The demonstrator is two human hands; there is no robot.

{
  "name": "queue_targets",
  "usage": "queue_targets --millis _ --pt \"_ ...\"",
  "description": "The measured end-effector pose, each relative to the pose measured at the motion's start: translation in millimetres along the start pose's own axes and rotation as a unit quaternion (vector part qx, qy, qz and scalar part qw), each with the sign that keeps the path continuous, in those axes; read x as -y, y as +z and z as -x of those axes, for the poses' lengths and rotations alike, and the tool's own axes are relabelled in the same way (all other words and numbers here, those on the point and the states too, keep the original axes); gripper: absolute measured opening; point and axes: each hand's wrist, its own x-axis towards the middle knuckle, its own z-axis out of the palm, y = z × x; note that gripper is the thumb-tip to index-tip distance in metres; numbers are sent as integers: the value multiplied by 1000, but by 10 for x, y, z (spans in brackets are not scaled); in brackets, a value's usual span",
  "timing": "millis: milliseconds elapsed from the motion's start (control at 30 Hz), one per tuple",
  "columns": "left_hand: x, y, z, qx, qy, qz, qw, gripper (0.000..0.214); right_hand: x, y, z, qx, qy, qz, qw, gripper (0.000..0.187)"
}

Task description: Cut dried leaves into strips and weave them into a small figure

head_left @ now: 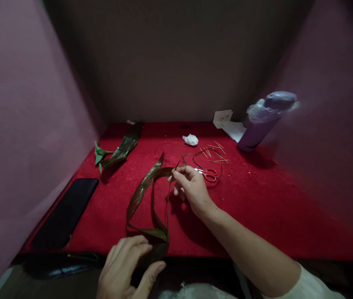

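Long brown-green leaf strips [141,189] curve up from the table's front edge, joined near their lower end. My right hand [193,189] is closed, with thumb and forefinger pinching the tip of one thin leaf strip above the cloth. Beside the lower end of the leaf is my left hand [126,265], its thumb spread from the fingers and nothing visibly held; whether it touches the leaf I cannot tell. Just behind my right hand lie red-handled scissors [210,175], their blades partly hidden by it. Thin loose strips [196,155] curl on the cloth near them.
Several toothpicks [206,152] and a crumpled white tissue [190,139] lie on the red cloth [257,216]. A wide dark leaf [129,143] and a green folded leaf piece [99,154] are at left, above a black pouch [67,211]. A tilted purple container [257,131] stands back right near white papers [234,129].
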Motion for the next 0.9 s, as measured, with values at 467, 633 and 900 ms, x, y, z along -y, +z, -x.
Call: queue_targets --millis 467,633,900 --pt "5 135 -113 33 32 -51 998 19 55 -6 23 -7 -26 -38 999 21" --pt "-42 -83 -274 -18 -105 84 991 15 347 23 61 5 -59 -81 995 16" --pt "-192 -272 -455 40 -348 430 832 21 877 142 234 64 -159 -23 985 8"
